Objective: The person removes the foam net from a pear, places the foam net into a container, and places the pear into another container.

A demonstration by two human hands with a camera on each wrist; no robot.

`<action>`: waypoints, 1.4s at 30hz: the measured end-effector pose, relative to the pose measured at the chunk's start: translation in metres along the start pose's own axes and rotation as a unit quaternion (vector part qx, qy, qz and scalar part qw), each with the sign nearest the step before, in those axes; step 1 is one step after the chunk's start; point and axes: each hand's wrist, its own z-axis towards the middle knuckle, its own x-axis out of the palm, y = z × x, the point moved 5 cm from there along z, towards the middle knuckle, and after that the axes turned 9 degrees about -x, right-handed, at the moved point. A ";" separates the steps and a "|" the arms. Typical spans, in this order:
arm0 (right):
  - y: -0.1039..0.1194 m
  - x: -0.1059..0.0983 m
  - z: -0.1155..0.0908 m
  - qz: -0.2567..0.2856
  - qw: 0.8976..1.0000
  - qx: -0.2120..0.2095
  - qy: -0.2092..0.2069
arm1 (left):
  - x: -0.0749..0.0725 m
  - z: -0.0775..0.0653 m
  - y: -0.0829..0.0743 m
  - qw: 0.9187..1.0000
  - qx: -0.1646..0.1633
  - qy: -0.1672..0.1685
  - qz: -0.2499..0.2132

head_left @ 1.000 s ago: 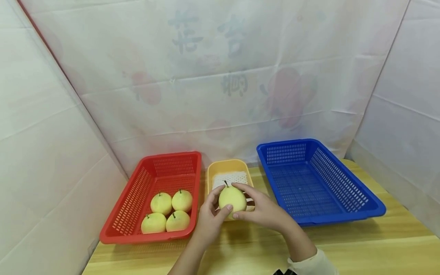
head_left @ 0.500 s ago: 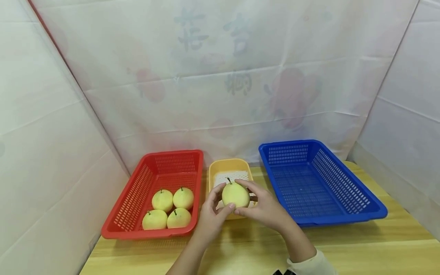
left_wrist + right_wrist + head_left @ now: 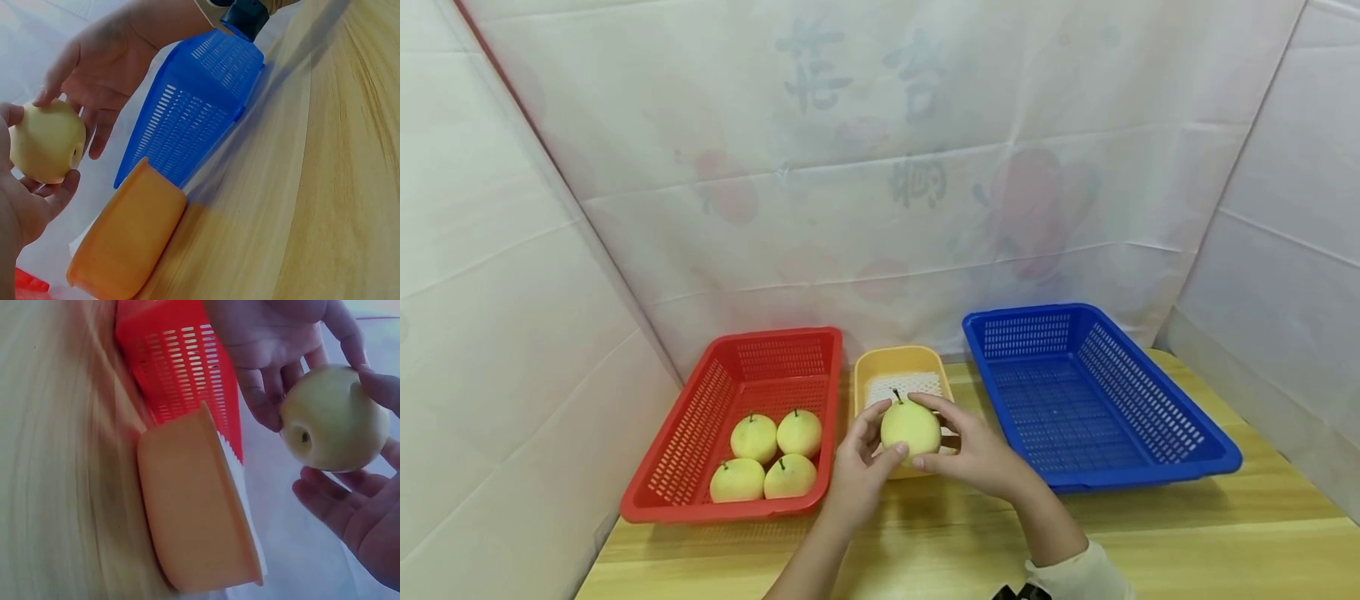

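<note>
A pale yellow pear, stem up, is held between both hands over the near part of a small yellow bin. The left hand grips its left side, thumb on the near face. On the opposite side, the right hand holds it with thumb and fingers curved around. The right wrist view shows the pear from below, its hollow base showing, raised above the bin. White foam netting lies in the bin, partly hidden by the hands.
A red basket on the left holds several similar pears. To the right stands a blue basket with nothing in it. All rest on a wood-grain table, with white cloth walls behind and at both sides.
The pear stays between both hands, with only slight shifts in its position and in the fingers. The head view has swung a little.
</note>
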 end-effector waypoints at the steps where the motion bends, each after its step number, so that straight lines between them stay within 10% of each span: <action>1: -0.001 0.001 0.000 0.004 1.000 0.001 -0.002 | -0.001 -0.001 -0.001 1.000 0.000 -0.002 0.003; 14: 0.003 0.023 0.010 -0.040 0.995 -0.048 -0.078 | -0.011 -0.005 -0.015 0.994 -0.007 -0.085 0.064; 23: 0.010 0.030 0.020 0.008 0.998 -0.046 -0.046 | -0.022 -0.007 -0.038 0.991 -0.021 -0.037 0.125; 37: 0.028 0.080 0.084 0.002 0.993 -0.073 -0.095 | -0.101 0.013 -0.103 0.930 -0.053 -0.084 0.355; 42: 0.018 0.111 0.089 -0.118 0.988 -0.087 -0.047 | -0.146 0.028 -0.109 0.908 -0.070 -0.099 0.401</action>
